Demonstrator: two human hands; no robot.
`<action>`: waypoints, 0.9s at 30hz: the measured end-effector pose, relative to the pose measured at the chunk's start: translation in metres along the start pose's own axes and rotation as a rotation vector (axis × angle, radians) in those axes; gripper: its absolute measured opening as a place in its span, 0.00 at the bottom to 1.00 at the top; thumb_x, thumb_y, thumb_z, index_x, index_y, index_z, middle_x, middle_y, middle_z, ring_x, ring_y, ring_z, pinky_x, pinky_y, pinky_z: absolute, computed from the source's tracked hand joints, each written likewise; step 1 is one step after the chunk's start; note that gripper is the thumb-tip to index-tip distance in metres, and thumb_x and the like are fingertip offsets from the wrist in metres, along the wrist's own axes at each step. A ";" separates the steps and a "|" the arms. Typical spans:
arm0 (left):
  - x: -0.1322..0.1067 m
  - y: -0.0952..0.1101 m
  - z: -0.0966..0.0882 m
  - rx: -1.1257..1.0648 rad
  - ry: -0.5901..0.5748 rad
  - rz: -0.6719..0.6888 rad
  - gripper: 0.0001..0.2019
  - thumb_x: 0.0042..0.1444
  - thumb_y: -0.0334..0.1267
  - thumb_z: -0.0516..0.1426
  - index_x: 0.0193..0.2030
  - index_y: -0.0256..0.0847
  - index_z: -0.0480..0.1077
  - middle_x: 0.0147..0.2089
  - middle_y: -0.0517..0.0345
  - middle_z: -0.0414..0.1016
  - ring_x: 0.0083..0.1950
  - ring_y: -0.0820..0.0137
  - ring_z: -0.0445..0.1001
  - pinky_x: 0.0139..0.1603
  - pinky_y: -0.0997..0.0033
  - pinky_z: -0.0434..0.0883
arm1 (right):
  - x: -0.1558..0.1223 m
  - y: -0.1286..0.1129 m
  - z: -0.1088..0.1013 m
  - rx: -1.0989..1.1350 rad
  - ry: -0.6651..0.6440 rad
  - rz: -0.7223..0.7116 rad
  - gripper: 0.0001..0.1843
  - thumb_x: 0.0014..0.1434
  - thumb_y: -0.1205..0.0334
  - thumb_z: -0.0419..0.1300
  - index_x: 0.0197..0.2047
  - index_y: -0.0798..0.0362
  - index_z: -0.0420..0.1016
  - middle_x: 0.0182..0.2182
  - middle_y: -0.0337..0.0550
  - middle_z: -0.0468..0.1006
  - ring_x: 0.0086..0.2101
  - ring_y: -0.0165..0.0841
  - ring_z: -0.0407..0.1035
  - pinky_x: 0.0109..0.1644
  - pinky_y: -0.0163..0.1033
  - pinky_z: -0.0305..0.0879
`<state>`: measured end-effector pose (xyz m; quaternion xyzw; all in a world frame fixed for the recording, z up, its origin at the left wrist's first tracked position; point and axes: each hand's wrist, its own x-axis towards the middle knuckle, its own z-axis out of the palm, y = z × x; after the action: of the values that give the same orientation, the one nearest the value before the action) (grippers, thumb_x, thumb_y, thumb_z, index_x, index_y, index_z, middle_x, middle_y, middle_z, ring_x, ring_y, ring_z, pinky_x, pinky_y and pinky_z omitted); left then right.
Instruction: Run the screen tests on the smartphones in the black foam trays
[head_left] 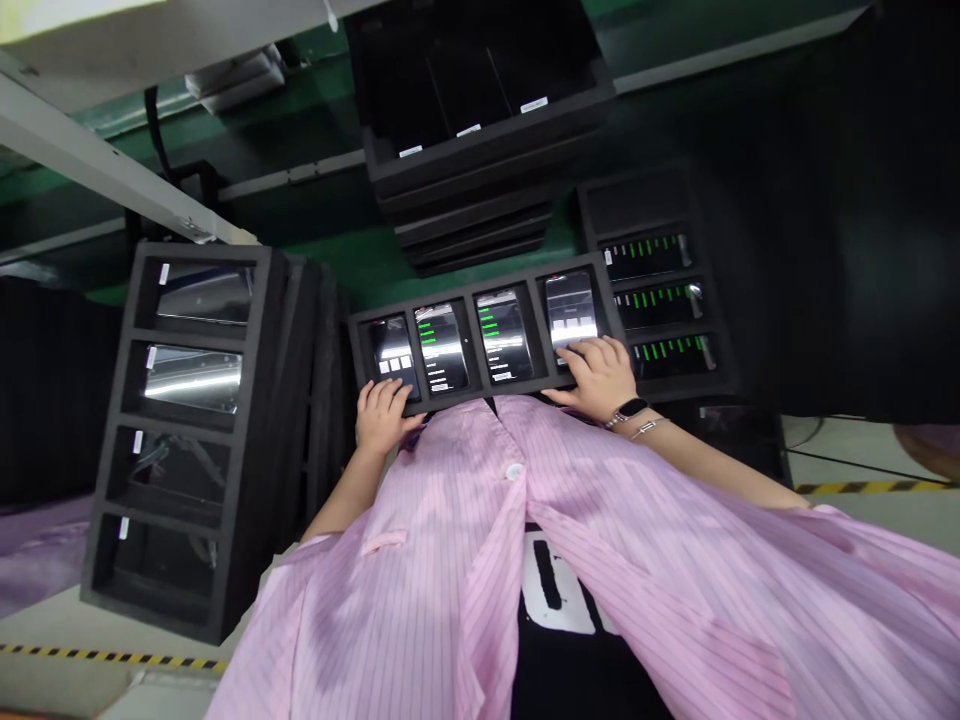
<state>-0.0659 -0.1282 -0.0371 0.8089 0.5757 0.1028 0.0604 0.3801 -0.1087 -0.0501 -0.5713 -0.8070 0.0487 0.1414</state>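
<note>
The left hand curls against the near edge of a black foam tray holding four smartphones; the right hand lies curved over the rightmost phone.

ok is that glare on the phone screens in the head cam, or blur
Head view: white glare streaks cross the middle phones in the foam tray, and a brighter streak crosses the phone in the rack at left; the wide lens bows the edges; no obvious blur.

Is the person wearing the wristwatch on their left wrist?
No, the black-faced smartwatch sits on the wrist of the right hand, next to a thin metal bracelet, and the left hand's wrist is bare.
</note>
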 end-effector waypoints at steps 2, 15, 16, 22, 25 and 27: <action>0.000 0.001 0.001 0.004 0.000 -0.008 0.24 0.60 0.60 0.64 0.55 0.46 0.80 0.60 0.44 0.81 0.63 0.48 0.77 0.75 0.40 0.62 | -0.001 0.001 0.001 -0.002 -0.001 0.002 0.40 0.59 0.29 0.60 0.60 0.52 0.79 0.55 0.57 0.78 0.58 0.58 0.67 0.68 0.65 0.56; -0.001 0.002 0.005 -0.020 -0.034 -0.036 0.25 0.60 0.60 0.63 0.55 0.46 0.80 0.60 0.43 0.81 0.64 0.48 0.76 0.76 0.39 0.60 | -0.006 0.005 0.006 -0.025 0.041 -0.010 0.42 0.57 0.27 0.60 0.59 0.53 0.79 0.53 0.58 0.78 0.57 0.58 0.67 0.66 0.64 0.57; -0.001 0.002 0.005 -0.021 -0.035 -0.037 0.25 0.60 0.60 0.63 0.55 0.46 0.80 0.60 0.43 0.81 0.64 0.48 0.76 0.76 0.39 0.60 | -0.005 0.004 0.005 -0.018 0.025 0.001 0.42 0.57 0.27 0.60 0.60 0.52 0.79 0.54 0.58 0.78 0.57 0.58 0.66 0.66 0.65 0.56; 0.000 0.004 0.004 -0.050 -0.046 -0.057 0.26 0.61 0.62 0.62 0.56 0.46 0.79 0.61 0.42 0.80 0.65 0.47 0.75 0.77 0.38 0.58 | -0.002 0.003 0.001 -0.009 -0.010 0.022 0.43 0.57 0.25 0.59 0.59 0.52 0.79 0.55 0.58 0.77 0.57 0.58 0.65 0.65 0.64 0.56; 0.000 0.007 0.002 -0.040 -0.041 -0.057 0.26 0.61 0.61 0.63 0.57 0.45 0.79 0.62 0.42 0.80 0.66 0.47 0.74 0.78 0.37 0.55 | -0.001 0.003 0.000 -0.008 -0.020 0.016 0.44 0.58 0.24 0.58 0.59 0.54 0.79 0.55 0.60 0.77 0.57 0.58 0.65 0.65 0.64 0.56; 0.001 0.009 0.001 -0.039 -0.039 -0.058 0.26 0.61 0.60 0.64 0.57 0.45 0.79 0.62 0.42 0.79 0.66 0.47 0.74 0.78 0.36 0.54 | -0.002 0.003 -0.001 0.001 -0.030 0.016 0.45 0.59 0.25 0.57 0.60 0.56 0.78 0.55 0.60 0.76 0.57 0.58 0.65 0.65 0.64 0.56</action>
<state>-0.0571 -0.1305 -0.0360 0.7925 0.5954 0.0966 0.0903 0.3840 -0.1091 -0.0505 -0.5767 -0.8046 0.0589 0.1290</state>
